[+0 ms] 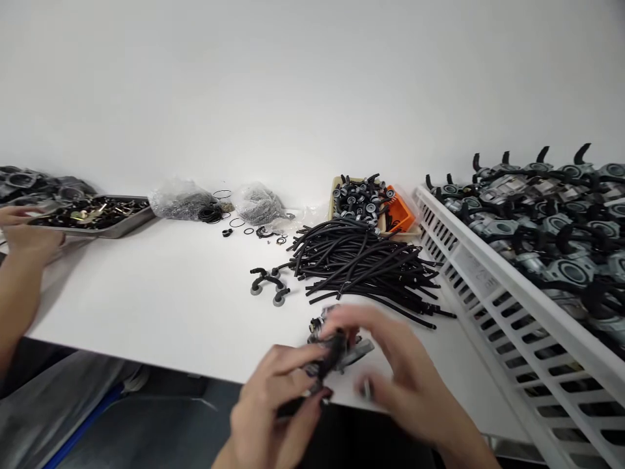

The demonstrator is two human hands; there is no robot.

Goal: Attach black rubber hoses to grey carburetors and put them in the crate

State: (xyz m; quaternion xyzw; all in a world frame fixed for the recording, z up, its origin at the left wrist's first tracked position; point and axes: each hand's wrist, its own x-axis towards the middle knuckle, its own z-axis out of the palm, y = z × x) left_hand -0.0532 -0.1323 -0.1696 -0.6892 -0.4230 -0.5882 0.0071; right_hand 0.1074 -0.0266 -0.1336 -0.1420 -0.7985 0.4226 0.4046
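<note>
My left hand [276,397] is closed on a grey and black carburetor [334,358], which is blurred and partly covered by fingers. My right hand [407,378] curves around the far and right sides of this part, smeared by motion, with thumb and fingers apart. Close to the right thumb shows a small shiny spot that I cannot make out. Beyond the hands lies a heap of black rubber hoses [361,260]. Left of that heap, several short black elbow hoses with grey round caps [271,283] rest on the white table [195,293].
On the right stands a white slotted crate [488,280] full of carburetors [556,225] with hoses. At the back are a bin of capped elbows [359,198], an orange tray [398,212], plastic bags [258,202] and black rings [209,213]. Another person's hand [32,231] touches a metal parts tray [117,228].
</note>
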